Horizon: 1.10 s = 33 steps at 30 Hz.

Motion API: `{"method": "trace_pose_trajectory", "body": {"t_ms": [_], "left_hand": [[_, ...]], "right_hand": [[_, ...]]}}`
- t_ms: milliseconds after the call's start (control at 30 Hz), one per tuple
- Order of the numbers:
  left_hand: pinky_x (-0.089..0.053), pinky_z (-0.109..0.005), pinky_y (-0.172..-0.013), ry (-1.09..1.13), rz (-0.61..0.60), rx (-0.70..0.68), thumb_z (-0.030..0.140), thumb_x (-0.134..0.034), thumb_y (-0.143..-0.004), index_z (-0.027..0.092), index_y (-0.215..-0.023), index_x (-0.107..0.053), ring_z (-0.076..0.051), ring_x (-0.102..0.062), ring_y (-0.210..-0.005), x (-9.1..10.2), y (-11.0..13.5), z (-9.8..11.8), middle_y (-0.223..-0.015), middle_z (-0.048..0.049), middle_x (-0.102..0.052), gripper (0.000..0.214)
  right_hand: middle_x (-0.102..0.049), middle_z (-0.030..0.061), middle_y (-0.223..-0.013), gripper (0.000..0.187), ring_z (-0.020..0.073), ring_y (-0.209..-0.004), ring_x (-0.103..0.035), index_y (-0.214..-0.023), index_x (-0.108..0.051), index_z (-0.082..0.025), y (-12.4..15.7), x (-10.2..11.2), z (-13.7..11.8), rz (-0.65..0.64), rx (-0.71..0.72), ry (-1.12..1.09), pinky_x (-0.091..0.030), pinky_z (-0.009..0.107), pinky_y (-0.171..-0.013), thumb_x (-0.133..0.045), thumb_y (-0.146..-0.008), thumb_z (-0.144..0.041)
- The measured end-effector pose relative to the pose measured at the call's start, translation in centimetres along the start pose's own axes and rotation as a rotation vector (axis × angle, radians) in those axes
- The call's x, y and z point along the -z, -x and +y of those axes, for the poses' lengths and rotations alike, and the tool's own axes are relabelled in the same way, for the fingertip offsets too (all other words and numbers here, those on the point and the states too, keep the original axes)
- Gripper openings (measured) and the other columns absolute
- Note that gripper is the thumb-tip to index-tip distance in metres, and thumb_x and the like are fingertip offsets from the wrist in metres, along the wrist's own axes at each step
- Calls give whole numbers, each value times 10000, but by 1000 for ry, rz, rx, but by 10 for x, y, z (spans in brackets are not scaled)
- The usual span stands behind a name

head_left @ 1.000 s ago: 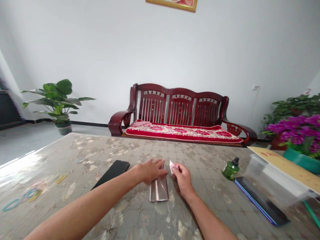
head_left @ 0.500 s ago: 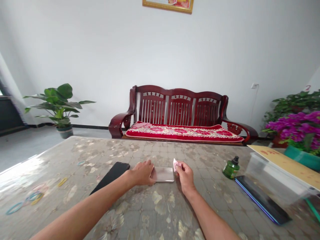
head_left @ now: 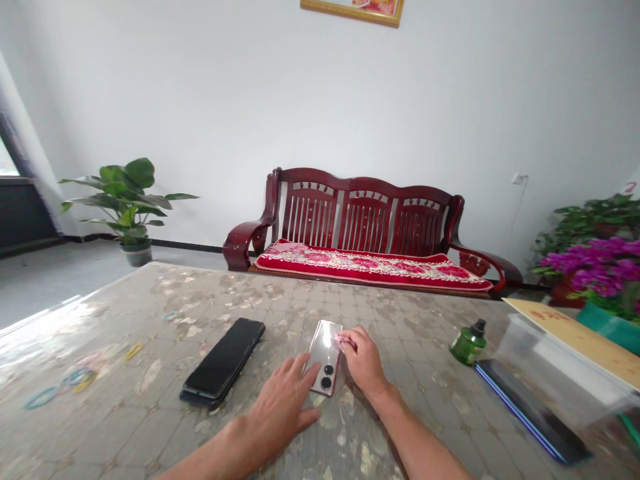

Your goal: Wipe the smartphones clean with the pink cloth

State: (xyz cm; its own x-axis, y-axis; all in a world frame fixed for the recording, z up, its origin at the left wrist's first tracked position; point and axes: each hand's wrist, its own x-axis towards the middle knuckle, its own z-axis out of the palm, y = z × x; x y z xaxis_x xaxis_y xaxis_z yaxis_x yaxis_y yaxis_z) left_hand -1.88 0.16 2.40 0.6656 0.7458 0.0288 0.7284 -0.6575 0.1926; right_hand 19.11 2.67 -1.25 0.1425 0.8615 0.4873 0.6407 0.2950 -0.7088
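A pinkish silver phone (head_left: 323, 343) lies back side up on the table in front of me, its two dark camera rings at the near end. My left hand (head_left: 283, 403) is open beside its left edge, fingers spread and fingertips at the phone's side. Pinched in my right hand (head_left: 364, 360) is a small pink cloth or tissue (head_left: 343, 339), mostly hidden by the fingers, held against the phone's right upper part. To the left of my hands lies a black phone (head_left: 227, 360), screen up, with another dark layer under it.
Rubber bands (head_left: 63, 387) lie on the left of the patterned table (head_left: 165, 427). On the right are a green bottle (head_left: 469, 343), a blue-edged phone (head_left: 533, 410) and a clear plastic box (head_left: 555, 373) with a yellow sheet on top. Behind the table stands a wooden bench (head_left: 367, 220).
The pinkish phone has turned from lying sideways to lengthwise, showing its cameras. My left hand has moved nearer and opened out. My right hand has brought the pink cloth onto the phone.
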Motion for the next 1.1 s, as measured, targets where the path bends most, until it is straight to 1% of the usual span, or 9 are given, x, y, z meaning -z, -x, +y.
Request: {"method": "trace_pose_trajectory", "body": {"t_ms": [133,267,400,567,700,767,867,933,1100], "left_hand": [[-386,-423,-1113,16,69,-134,184,-627,-866,226,-1321,-533,-281,-481,-1321,-17,1,-7,-1442,-102,-513,467],[-370,-383,-1136,14,147,-234,110,-542,-891,199,-1358,-488,-249,-496,-1317,-32,-3,-9,-1404,-84,-562,479],[-372,-383,-1134,-71,179,-282,97,-490,-921,124,-1353,-499,-269,-484,-1331,-43,-6,-8,-1388,-138,-573,434],[-384,-404,-1128,-113,188,-319,82,-501,-904,93,-1323,-538,-299,-495,-1322,-53,-8,-12,-1370,-165,-582,420],[-398,-405,-1122,-112,180,-338,65,-509,-873,81,-1336,-526,-305,-501,-1315,-51,-7,-12,-1380,-174,-571,463],[-382,-394,-1135,-111,204,-351,45,-498,-860,74,-1328,-528,-294,-505,-1310,-49,-8,-11,-1378,-172,-572,470],[-380,-383,-1137,-113,249,-343,28,-484,-851,61,-1310,-531,-287,-507,-1306,-47,-11,-8,-1387,-186,-559,463],[-397,-388,-1124,-128,267,-339,28,-478,-855,49,-1291,-540,-291,-516,-1296,-46,-12,-7,-1379,-198,-561,441],[-452,-393,-1075,-179,237,-347,12,-484,-837,17,-1287,-543,-298,-552,-1254,-40,-9,-6,-1339,-201,-591,454]], "right_hand": [[-657,40,-867,241,189,-892,-588,-854,-738,-241,7,2,-17,-165,145,241,-452,276,-812,-519,-915,-162],[-655,38,-891,227,194,-892,-570,-917,-739,-254,12,3,-26,-262,235,371,-441,281,-800,-526,-948,-182],[-657,38,-896,248,196,-904,-573,-923,-726,-251,4,1,-25,-279,253,453,-426,288,-813,-495,-964,-168],[-646,35,-824,290,183,-812,-572,-840,-706,-241,-32,-9,-17,-247,194,561,-432,277,-751,-457,-969,-167],[-640,31,-803,298,182,-780,-569,-806,-703,-238,-39,-15,-20,-256,163,588,-431,277,-718,-461,-947,-136],[-655,46,-863,285,189,-843,-579,-841,-712,-232,-28,-13,-27,-268,184,581,-426,285,-765,-469,-941,-122],[-652,43,-882,278,195,-882,-575,-854,-709,-235,-9,-8,-39,-361,260,558,-418,286,-787,-472,-943,-119],[-649,39,-885,273,195,-894,-571,-855,-707,-232,-6,-6,-44,-405,286,549,-420,280,-792,-473,-945,-123],[-671,45,-940,289,185,-935,-587,-901,-723,-223,-39,-18,-36,-382,201,580,-428,264,-837,-458,-949,-115]]}}
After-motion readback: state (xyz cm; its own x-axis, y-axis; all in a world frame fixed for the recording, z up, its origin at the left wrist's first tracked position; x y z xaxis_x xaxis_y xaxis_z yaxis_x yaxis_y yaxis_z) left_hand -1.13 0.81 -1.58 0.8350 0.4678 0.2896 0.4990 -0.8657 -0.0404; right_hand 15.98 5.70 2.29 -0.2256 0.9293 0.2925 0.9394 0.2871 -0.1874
